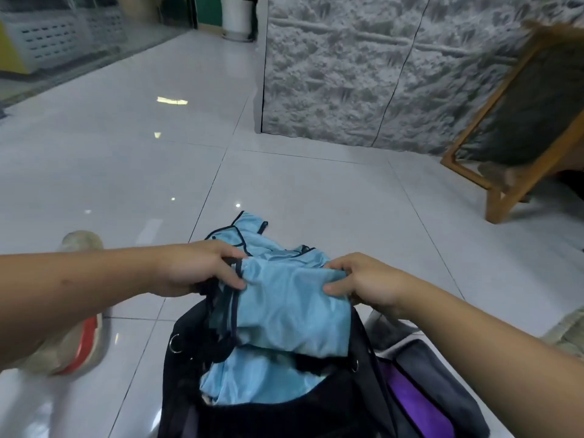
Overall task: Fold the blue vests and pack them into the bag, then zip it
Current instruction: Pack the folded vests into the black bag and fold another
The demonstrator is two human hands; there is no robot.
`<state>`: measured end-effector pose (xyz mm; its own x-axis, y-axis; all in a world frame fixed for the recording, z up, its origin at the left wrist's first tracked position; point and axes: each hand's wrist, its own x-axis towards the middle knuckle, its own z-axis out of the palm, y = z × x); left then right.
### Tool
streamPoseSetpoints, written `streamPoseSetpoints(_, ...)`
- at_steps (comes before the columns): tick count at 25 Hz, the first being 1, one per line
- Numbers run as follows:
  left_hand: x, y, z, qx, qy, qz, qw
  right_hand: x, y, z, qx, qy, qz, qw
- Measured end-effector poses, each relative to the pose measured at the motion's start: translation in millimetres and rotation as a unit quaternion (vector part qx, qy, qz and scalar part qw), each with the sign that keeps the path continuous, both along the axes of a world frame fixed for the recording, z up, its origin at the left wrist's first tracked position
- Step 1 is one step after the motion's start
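Two hands (202, 270) (363, 284), seemingly folded blue vest (290, 308)

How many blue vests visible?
3, maybe more hidden: one held by left hand and right hand over the bag, one inside the bag, one on the floor behind.

Light blue vest (290, 298) with dark trim, folded into a thick bundle, pinched at its two ends between left hand (202, 270) and right hand (357, 284). Black bag (268, 409) standing open just below both hands, another blue vest (256, 380) crumpled inside its mouth, zip undone.
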<state>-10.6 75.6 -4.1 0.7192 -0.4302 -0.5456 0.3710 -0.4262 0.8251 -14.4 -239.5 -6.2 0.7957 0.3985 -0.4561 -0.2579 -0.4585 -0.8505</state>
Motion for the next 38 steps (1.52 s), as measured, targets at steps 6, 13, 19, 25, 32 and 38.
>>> streamPoseSetpoints(6, 53, -27, -56, 0.136, -0.098, 0.170, 0.971, 60, 19, -62, -0.082, -0.022, -0.182, 0.980)
streamPoseSetpoints(13, 49, -27, -86, 0.187, 0.034, 0.110, 0.976, 46, 36, -96, -0.407, -0.001, 0.035, 0.913)
streamPoseSetpoints(19, 28, -15, -83, 0.192, 0.053, 0.055, 0.978, 28, 34, -82, -0.330, 0.091, 0.036, 0.939)
streamPoseSetpoints(25, 3, -39, -56, 0.113, -0.100, 0.170, 0.974, 8, 37, -77, -0.122, 0.019, -0.151, 0.981)
streamPoseSetpoints(32, -40, -19, -29, -0.107, -0.018, 0.263, 0.959, -47, 30, -38, 0.164, 0.095, -0.239, 0.952)
streamPoseSetpoints(38, -98, -16, -70, 0.070, -0.052, 0.123, 0.988, -97, 38, -68, -0.097, 0.127, -0.113, 0.981)
